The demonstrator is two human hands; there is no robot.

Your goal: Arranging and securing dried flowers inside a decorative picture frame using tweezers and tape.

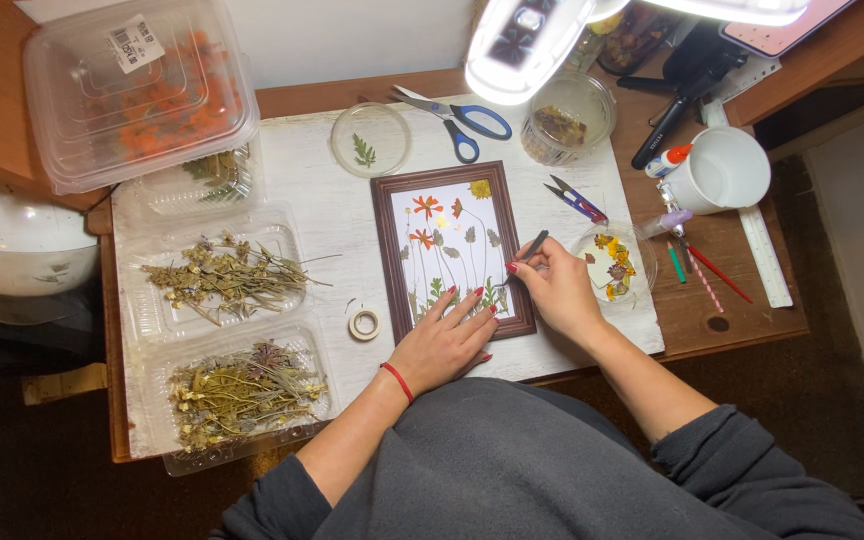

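Frame: brown picture frame (452,250) with pressed flowers lies flat on the table (312,200)
Left hand (444,345): fingers spread, resting on frame's lower edge
Right hand (555,290): fingers pinching dark tweezers (534,245) at frame's right edge

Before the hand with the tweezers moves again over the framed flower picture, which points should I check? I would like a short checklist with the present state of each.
1. Dark brown wooden picture frame held steady: ok, the left hand lies flat on its lower edge.
2. Tool in grip: ok, the right hand pinches slim dark metal tweezers.
3. Flower piece in the tweezer tips: cannot tell, too small.
4. Supply within reach: ok, the small clear round dish of yellow petals sits just right of that hand.
5. Pressed flowers on the white sheet lying flat: ok, as far as visible.
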